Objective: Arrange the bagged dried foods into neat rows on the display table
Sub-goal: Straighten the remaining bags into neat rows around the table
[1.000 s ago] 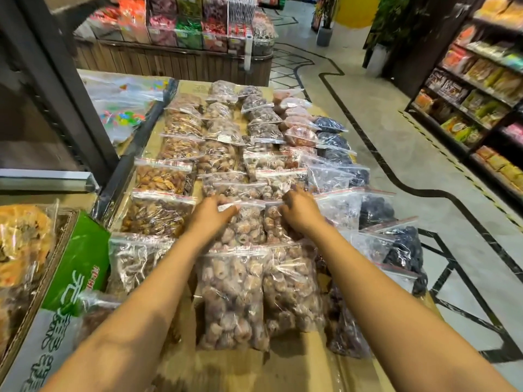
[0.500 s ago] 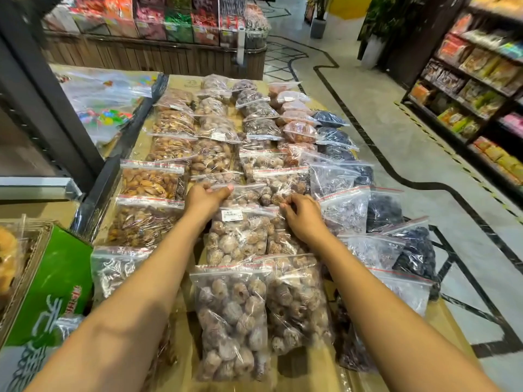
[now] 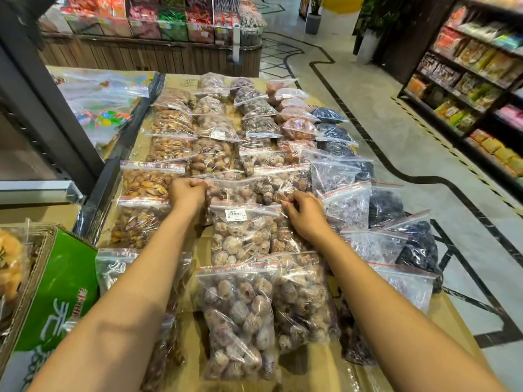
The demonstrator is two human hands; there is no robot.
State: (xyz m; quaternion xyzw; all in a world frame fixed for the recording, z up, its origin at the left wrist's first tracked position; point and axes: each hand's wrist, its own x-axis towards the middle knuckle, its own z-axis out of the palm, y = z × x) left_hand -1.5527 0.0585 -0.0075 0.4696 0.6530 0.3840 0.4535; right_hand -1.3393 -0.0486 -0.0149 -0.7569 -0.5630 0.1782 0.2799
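Both hands on one white-labelled bag (image 3: 243, 236) of brown dried fruit in the middle of the surface (image 3: 311, 366), left grip (image 3: 188, 193) curled onto its top-left corner, right grip (image 3: 304, 216) pinching the top-right, two similar bags (image 3: 235, 321) side-by-side nearer me.

Bright, even indoor light; edges bend outward.

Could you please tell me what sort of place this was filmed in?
Most likely a food shop: zip bags of dried foods, one with a price label, cover a display table, shelves of packaged snacks line the aisle, and a wooden counter holds wrapped sweets.
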